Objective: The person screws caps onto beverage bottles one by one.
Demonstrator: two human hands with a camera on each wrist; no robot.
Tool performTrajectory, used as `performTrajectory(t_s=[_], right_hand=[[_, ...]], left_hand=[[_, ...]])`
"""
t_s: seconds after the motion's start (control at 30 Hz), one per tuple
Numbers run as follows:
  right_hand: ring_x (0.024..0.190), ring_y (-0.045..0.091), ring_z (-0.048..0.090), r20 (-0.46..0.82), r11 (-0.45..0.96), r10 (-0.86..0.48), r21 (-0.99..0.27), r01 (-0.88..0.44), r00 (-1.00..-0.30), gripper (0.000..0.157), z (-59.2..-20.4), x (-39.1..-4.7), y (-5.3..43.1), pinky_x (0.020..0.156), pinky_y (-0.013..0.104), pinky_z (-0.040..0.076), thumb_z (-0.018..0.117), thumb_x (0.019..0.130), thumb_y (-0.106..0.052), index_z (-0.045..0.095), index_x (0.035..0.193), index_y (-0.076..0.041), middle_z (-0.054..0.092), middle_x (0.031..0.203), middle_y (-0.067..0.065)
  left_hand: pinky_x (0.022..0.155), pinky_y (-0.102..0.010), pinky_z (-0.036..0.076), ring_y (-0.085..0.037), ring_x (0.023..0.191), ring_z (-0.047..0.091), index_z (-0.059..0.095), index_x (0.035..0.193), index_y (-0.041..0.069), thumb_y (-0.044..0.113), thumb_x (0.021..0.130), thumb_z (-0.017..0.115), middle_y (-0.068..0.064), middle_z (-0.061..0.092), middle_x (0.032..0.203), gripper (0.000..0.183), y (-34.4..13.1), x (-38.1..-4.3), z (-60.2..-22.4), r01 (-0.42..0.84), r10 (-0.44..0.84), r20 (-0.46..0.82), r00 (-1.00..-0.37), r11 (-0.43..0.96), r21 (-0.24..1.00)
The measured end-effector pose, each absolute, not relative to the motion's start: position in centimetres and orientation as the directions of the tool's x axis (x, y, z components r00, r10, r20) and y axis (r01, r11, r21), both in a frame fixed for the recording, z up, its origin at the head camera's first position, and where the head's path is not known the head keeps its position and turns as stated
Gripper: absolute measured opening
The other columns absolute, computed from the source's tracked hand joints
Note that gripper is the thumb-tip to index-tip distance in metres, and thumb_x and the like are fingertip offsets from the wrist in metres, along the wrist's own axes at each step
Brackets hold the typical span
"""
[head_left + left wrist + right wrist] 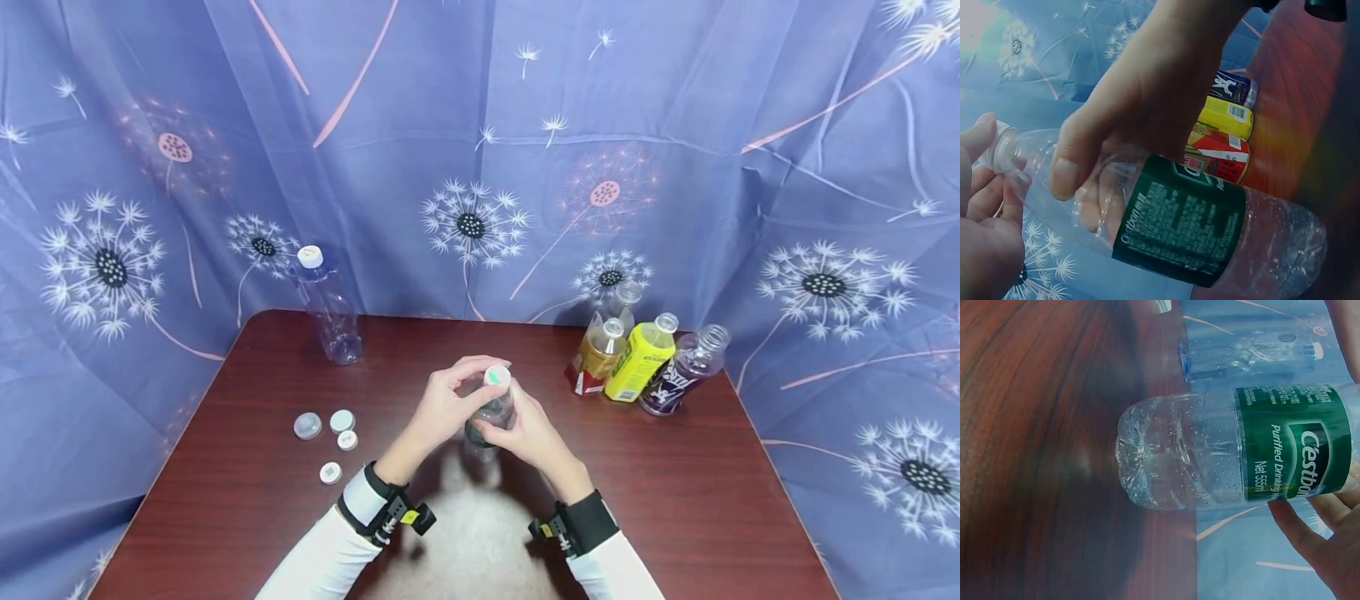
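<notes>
A clear plastic water bottle [1210, 447] with a green label [1179, 219] is held by both hands near the middle of the table. My left hand [447, 402] pinches the white bottle cap [497, 377] at its neck, thumb on one side and fingers on the other. Around the upper body of the bottle, my right hand [528, 429] grips with thumb and fingers. The cap sits on the bottle mouth; whether its thread is engaged cannot be told. In the right wrist view the bottle's base appears close to the tabletop.
Several loose caps [342, 421] lie on the left of the brown table [247, 517]. A tall bluish bottle [330, 312] with a white cap stands at the back left. At the back right are uncapped bottles, including a yellow one [640, 362] and a purple one [684, 371].
</notes>
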State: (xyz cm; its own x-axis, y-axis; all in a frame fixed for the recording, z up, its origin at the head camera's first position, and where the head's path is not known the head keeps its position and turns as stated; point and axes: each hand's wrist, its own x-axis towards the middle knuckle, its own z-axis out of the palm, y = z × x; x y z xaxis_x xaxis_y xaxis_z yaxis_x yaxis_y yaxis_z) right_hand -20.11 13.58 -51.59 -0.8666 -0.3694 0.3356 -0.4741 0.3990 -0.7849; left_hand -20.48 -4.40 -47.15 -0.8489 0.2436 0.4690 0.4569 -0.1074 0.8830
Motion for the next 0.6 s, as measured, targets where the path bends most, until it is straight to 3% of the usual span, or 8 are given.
performTrajectory(t_s=[0.3,0.6], right_hand=[[0.111,0.021,0.066,0.336,0.396,-0.375,-0.785,-0.477,-0.864,0.074,-51.63,-20.09,13.58,0.099,0.043,0.057,0.086,0.083,-0.018,0.048,0.146,-0.007,0.068,0.129,0.01],[0.112,0.02,0.066,0.356,0.376,-0.384,-0.782,-0.497,-0.852,0.073,-51.67,-20.12,13.7,0.098,0.042,0.057,0.087,0.083,-0.016,0.05,0.145,-0.005,0.069,0.129,0.01]], left_hand=[[0.089,-0.024,0.057,-0.017,0.093,0.071,0.074,0.117,0.0,-0.005,0.082,0.084,-0.018,0.075,0.106,0.037,-4.15,-20.53,-47.12,0.447,0.186,0.463,-0.866,-0.122,0.886],[0.101,-0.035,0.056,-0.016,0.112,0.067,0.075,0.119,0.001,-0.003,0.089,0.079,-0.014,0.073,0.12,0.031,-4.24,-20.42,-46.91,0.44,0.226,0.453,-0.862,-0.108,0.892]])
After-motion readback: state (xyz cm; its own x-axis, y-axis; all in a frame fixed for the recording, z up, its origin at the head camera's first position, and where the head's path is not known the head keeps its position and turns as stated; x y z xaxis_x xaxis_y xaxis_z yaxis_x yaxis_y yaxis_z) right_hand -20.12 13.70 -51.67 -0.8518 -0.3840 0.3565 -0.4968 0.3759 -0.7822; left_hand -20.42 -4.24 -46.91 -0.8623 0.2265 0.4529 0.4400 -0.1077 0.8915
